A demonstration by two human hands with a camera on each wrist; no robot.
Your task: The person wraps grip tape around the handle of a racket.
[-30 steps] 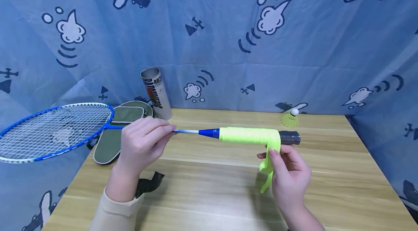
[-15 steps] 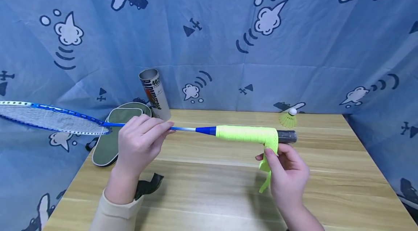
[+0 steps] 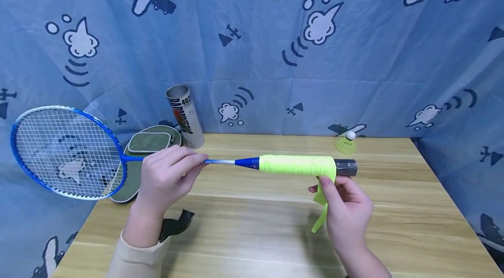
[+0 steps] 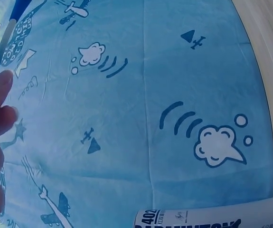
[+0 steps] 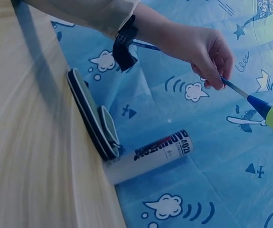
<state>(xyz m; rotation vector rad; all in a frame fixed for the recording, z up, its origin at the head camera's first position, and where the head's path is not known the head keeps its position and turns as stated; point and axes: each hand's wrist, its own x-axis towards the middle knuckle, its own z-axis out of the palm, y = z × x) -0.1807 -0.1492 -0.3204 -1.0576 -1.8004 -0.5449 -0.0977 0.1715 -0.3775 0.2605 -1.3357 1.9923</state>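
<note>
A blue and white badminton racket [image 3: 247, 163] is held level above the table, its strung head at the left. My left hand [image 3: 167, 177] pinches the thin shaft between thumb and fingers; the left wrist view shows those fingertips [image 4: 3, 83] at its left edge. Yellow-green grip tape [image 3: 295, 165] covers most of the handle in overlapping turns, while the dark butt end [image 3: 346, 167] is bare. From near the butt a loose tail of tape hangs down, and my right hand [image 3: 350, 212] pinches it between thumb and fingers just under the handle.
A shuttlecock tube [image 3: 186, 116] stands at the back left beside a green racket case [image 3: 130, 182]. A yellow shuttlecock [image 3: 346, 142] sits near the table's back edge at right. The wooden table [image 3: 252, 234] meets a blue patterned curtain [image 3: 252, 50]. A black strap hangs at the left wrist.
The racket has rolled about its shaft: its head turned nearly edge-on, then faces me again more fully. Both hands keep their grips in about the same places.
</note>
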